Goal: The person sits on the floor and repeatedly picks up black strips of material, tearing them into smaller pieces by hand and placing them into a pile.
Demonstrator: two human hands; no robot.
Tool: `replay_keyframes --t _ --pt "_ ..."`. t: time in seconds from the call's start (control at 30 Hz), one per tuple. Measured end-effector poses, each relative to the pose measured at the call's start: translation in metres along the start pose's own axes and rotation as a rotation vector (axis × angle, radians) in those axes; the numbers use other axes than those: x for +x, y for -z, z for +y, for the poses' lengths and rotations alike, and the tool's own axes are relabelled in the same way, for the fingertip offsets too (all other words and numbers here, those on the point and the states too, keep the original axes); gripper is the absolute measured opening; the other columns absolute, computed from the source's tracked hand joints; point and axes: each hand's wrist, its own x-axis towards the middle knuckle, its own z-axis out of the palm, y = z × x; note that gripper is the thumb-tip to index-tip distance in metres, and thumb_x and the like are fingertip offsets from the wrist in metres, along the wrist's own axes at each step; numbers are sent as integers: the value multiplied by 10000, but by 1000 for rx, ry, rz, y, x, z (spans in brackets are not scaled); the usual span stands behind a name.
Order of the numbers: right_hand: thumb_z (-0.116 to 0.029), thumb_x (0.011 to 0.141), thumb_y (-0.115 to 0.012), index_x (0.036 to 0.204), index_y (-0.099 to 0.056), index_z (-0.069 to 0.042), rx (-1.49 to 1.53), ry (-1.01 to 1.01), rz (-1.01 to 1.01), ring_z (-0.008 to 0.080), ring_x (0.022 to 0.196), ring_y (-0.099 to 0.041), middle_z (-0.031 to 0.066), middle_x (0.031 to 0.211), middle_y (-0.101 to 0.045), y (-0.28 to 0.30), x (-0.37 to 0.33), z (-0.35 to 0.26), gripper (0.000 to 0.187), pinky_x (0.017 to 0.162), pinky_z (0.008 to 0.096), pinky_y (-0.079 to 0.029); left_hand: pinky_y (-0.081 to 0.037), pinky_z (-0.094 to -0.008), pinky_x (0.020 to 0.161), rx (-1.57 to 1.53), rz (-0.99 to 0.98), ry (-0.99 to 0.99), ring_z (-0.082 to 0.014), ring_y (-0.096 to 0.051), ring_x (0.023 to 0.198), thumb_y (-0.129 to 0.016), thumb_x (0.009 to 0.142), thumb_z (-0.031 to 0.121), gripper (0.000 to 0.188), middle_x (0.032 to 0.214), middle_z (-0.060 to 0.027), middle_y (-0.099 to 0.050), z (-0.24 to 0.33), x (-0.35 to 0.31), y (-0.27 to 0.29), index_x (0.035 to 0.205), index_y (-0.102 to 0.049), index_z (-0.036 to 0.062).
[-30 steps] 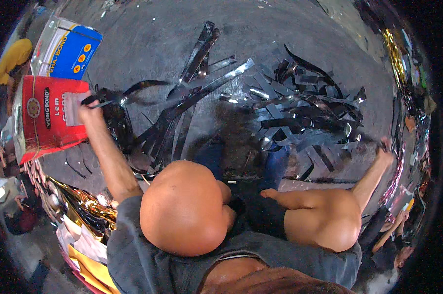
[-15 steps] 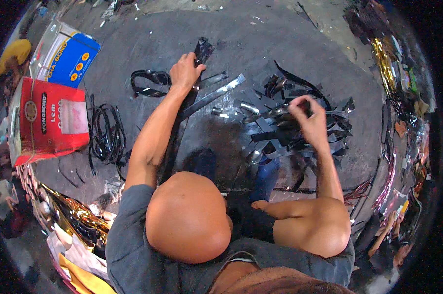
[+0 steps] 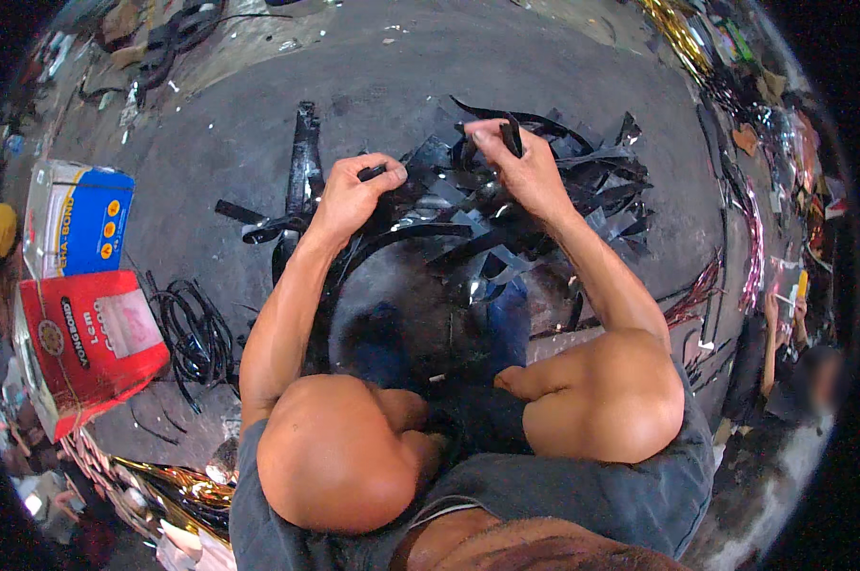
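Observation:
A tangled pile of flat, shiny black strips [image 3: 612, 195] lies on the dark ground in front of me. My right hand [image 3: 528, 174] is over its far middle part, fingers closed round a black strip [image 3: 512, 136] that sticks up between them. At the pile's left edge my left hand [image 3: 355, 197] is pinched on another black strip [image 3: 373, 172], of which only a short bit shows. Left of that hand, a broad glossy black strip [image 3: 303, 157] points away from me. A curved black band [image 3: 406, 231] runs below both hands.
On the left stand a red can [image 3: 92, 347] and a blue and white can [image 3: 92, 224]. A loose black coil [image 3: 194, 328] lies beside them. Gold foil [image 3: 187, 483] is at lower left, pink foil strands [image 3: 698, 290] at right. Another person [image 3: 782, 352] is at far right.
My left hand has left the broad strip and come right and nearer, to the pile's edge. The right hand has moved left and farther away. The whole view has shifted.

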Motion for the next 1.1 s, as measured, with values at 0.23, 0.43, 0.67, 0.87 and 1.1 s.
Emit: replay_keyframes --t 0.23,0.43,0.67,0.87,1.1 --pt "-296 909 -642 964 -685 -60 281 -168 -183 26 530 -423 -39 700 -579 4 -4 -4 246 466 197 -308 -443 -309 596 392 30 -76 -128 -585 677 -661 860 158 138 779 -80 -657 32 -6 -15 853 -679 21" --pt "-245 916 -627 996 -659 -37 298 -317 -192 28 487 -385 -36 680 -575 -8 -13 -2 225 436 203 -298 -443 -391 548 504 411 -427 -319 -612 624 -709 815 187 168 713 -170 -615 34 -18 -41 797 -614 49" --pt "-236 909 -627 949 -668 -49 442 -441 -32 18 474 -390 -66 634 -517 12 -2 25 195 419 192 -262 -475 -461 701 709 590 -266 -385 -619 820 -727 782 269 269 878 -182 -640 -30 30 -5 880 -649 31" --pt "-238 914 -617 934 -668 -50 357 -454 -94 17 474 -382 -67 637 -513 1 -3 22 196 422 196 -257 -509 -482 792 992 331 -219 -401 -629 953 -756 741 385 496 1058 -184 -622 -62 90 3 1056 -631 22" --pt "-251 904 -620 904 -693 -83 247 -417 -71 50 473 -425 -46 636 -548 10 -7 33 184 419 231 -302 -517 -476 801 1108 193 -109 -404 -654 905 -685 780 288 329 941 -193 -676 -67 105 0 977 -677 25"
